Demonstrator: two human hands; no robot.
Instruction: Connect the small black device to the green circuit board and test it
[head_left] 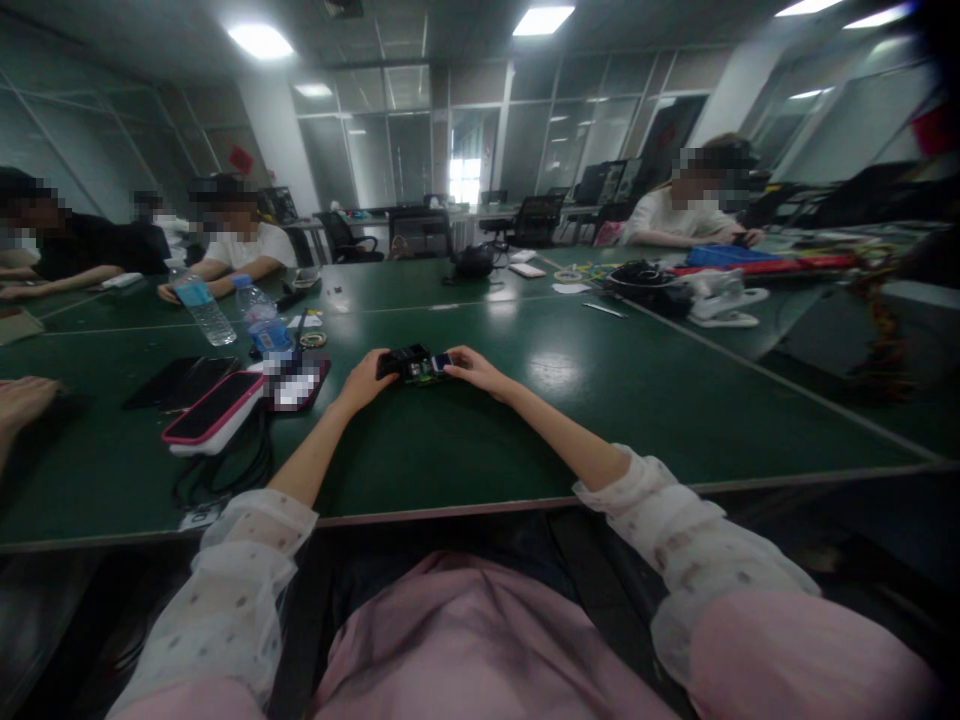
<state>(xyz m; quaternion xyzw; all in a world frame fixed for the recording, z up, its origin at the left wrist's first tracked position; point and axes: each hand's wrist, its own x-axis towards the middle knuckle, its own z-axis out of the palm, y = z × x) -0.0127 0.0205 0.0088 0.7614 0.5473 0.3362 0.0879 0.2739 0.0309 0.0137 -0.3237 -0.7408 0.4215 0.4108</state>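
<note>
Straight ahead at the table (450,460), left hand (367,380) and right hand (480,375) both pinch: black case (403,356) leftmost, green board (422,373) mid, small module (442,361) rightmost. Best now: left steady, right light, gripping edges only, clear of circuitry.

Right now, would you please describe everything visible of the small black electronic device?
The small black electronic device looks partly plastic, with a green circuit board exposed. Crosswise over the green tabletop, its dark end is in the left hand; the right hand holds a pale-edged piece beside the board. Finer detail is blurred.
</note>
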